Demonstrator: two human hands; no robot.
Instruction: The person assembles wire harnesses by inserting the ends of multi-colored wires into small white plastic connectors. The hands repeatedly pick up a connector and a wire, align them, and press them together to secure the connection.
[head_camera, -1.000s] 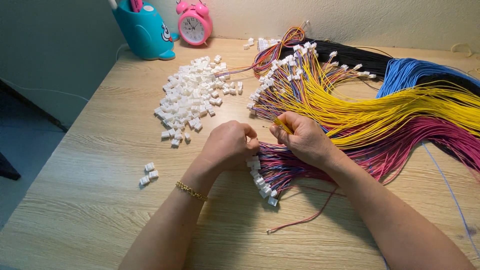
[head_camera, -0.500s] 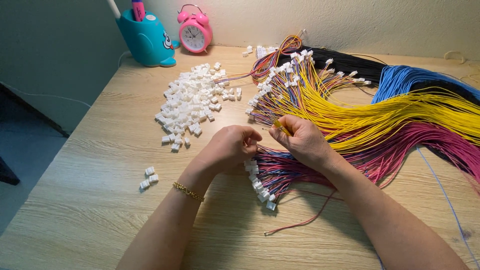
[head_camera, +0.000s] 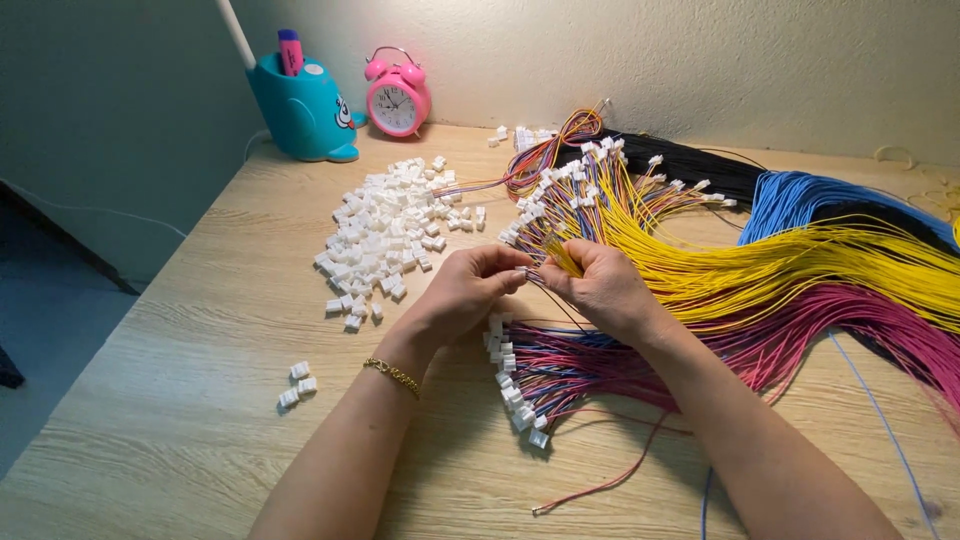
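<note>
Wooden table (head_camera: 180, 400): pale, straight-grained top that carries everything; the landmark for all places below
Left hand (head_camera: 462, 292): near the table's middle, fingertips pressed together in a pinch on a small white connector (head_camera: 521, 271) held just above the wood; a thin gold chain bracelet (head_camera: 392, 375) circles the wrist
Right hand (head_camera: 600, 288): just right of the left hand, fingertips meeting it, thumb and forefinger pinching thin wire ends; exactly which wires cannot be told
Thin dark wires (head_camera: 560, 305): slack strands hanging from the pinch between both hands down toward the table
Finished bundle (head_camera: 600, 365): pink, blue and red wires fanned on the table under the hands, each ending in a blocky white plug (head_camera: 512, 385) toward the near edge
Loose red wire (head_camera: 610, 480): one curling strand on the table's near side
Connector heap (head_camera: 385, 235): many small, boxy white plastic housings piled left of the table's middle
Stray connectors (head_camera: 298, 384): three white pieces apart, toward the table's near left
Yellow wires (head_camera: 780, 270): thick glossy sheaf sweeping in from the table's right side
Magenta wires (head_camera: 860, 325): sheaf nearer than the yellow
Blue wires (head_camera: 830, 195): farther back on the right
Black wires (head_camera: 700, 160): at the table's far side
Pen holder (head_camera: 300, 105): rounded teal plastic, far left corner
Alarm clock (head_camera: 398, 98): round, pink, twin bells, just beside the holder
</note>
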